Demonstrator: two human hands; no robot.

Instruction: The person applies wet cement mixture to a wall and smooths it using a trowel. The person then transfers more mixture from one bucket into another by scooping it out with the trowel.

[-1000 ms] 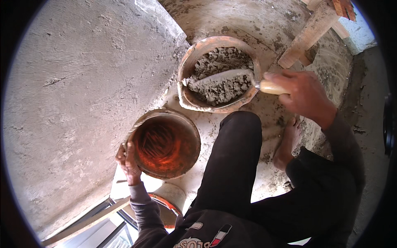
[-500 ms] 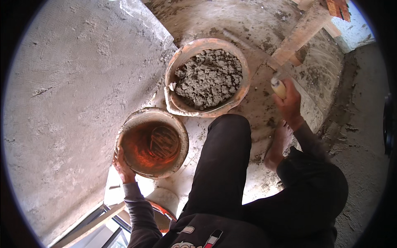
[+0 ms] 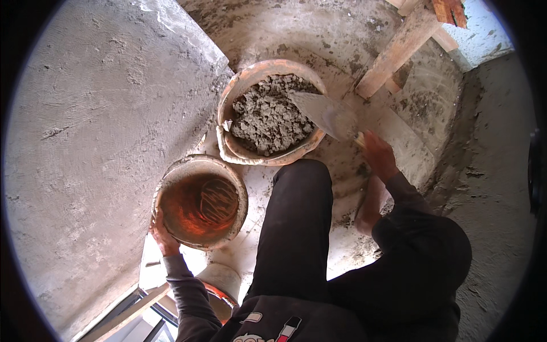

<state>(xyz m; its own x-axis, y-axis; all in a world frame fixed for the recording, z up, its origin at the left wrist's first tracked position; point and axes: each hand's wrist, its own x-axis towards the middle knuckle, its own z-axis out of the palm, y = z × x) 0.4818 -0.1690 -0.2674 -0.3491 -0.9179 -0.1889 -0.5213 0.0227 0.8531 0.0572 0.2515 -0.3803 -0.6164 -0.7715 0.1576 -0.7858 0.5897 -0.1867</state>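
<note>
My left hand [image 3: 163,233] grips the left rim of an orange-brown bucket [image 3: 240,181], which is tilted so I see down into its mortar-smeared inside. My right hand [image 3: 378,154] is closed round the pale handle of a trowel [image 3: 329,114]. The trowel's grey blade reaches leftward over the right rim of a larger mortar-crusted tub [image 3: 315,77]. Crumbly grey mortar [image 3: 272,117] fills much of that tub. The blade's tip is over the mortar; whether it touches cannot be made out.
A rough plastered wall [image 3: 85,131] rises on the left. Wooden props [image 3: 399,54] stand at the far right on the mortar-spattered floor [image 3: 342,34]. Another bucket [image 3: 222,279] sits behind my left forearm. My bent knee [image 3: 305,176] is close to the tub, and my bare foot [image 3: 370,205] is at the right.
My right hand has swung the trowel round, so its blade now extends over the tub of mortar. The left hand keeps its hold on the bucket rim. The whole view has shifted slightly.
</note>
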